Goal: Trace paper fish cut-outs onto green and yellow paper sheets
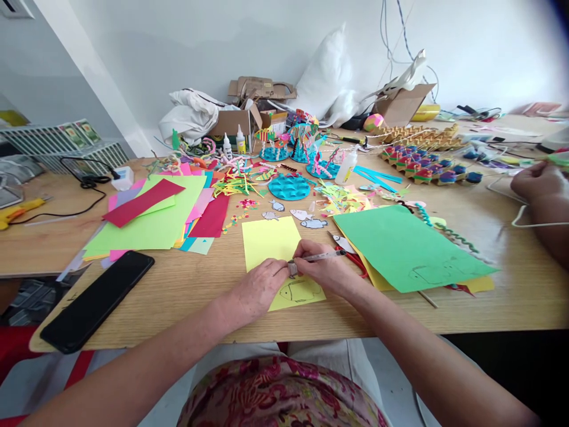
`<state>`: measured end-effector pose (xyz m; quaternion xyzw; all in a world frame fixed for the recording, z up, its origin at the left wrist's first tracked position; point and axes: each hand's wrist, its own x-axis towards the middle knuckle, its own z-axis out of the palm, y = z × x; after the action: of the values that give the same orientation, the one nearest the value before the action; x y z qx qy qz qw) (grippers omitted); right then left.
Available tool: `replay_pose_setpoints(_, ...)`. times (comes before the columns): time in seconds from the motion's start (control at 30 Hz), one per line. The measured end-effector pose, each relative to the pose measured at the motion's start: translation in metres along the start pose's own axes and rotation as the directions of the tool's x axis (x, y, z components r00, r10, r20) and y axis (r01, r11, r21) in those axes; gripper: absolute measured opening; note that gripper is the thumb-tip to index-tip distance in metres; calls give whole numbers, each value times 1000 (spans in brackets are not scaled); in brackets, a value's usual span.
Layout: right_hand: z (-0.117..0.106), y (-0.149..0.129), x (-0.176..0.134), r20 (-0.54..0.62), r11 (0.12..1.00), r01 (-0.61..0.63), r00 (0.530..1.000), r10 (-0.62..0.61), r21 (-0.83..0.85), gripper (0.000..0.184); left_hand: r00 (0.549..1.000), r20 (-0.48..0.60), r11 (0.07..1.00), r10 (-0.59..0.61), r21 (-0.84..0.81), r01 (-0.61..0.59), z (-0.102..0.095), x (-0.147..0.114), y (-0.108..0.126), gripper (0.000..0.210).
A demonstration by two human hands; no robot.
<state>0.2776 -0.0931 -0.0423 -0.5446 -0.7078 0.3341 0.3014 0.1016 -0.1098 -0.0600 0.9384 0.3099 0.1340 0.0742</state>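
Observation:
A pen (322,256) is in my right hand (322,270), pinched between the fingers, with its tip down near my left fingertips. My left hand (262,286) rests on a yellow sheet of paper (269,237), its fingers pressed together at a small grey cut-out (292,268) that is partly covered. A pen-drawn fish (299,292) shows on the sheet below my hands. Beyond the sheet lie several paper fish cut-outs (313,223). Scissors with red handles (357,261) sit right of my right hand, partly under a green sheet (409,249) bearing faint fish outlines.
A black phone (98,299) lies at the front left, below stacked coloured paper (151,219). Farther back are blue decorated crafts (288,187), glue bottles (347,167) and painted egg cartons (431,166). Another person's hand (540,181) is at the far right.

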Motion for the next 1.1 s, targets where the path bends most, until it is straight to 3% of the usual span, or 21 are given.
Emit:
replay_pose_setpoints(0.37, -2, 4, -1, -15, 998, -23, 1000, 24, 56, 6, 998, 53, 999, -46, -3, 46, -3, -5, 8, 34)
replay_pose_setpoints(0.77, 1, 3, -2, -34, 999, 25, 999, -23, 47, 5, 998, 39, 998, -58, 36, 57, -3, -4, 12, 34)
replay_pose_setpoints(0.97, 3, 0, -2, -14, 999, 9, 1000, -8, 42, 7, 987, 2, 971, -160, 180, 157, -8, -5, 14, 30)
replay_pose_setpoints(1.1, 5, -1, -1, 4, 999, -1, 1000, 1, 35, 6, 979, 12, 963, -201, 186, 196, -8, -8, 11, 33)
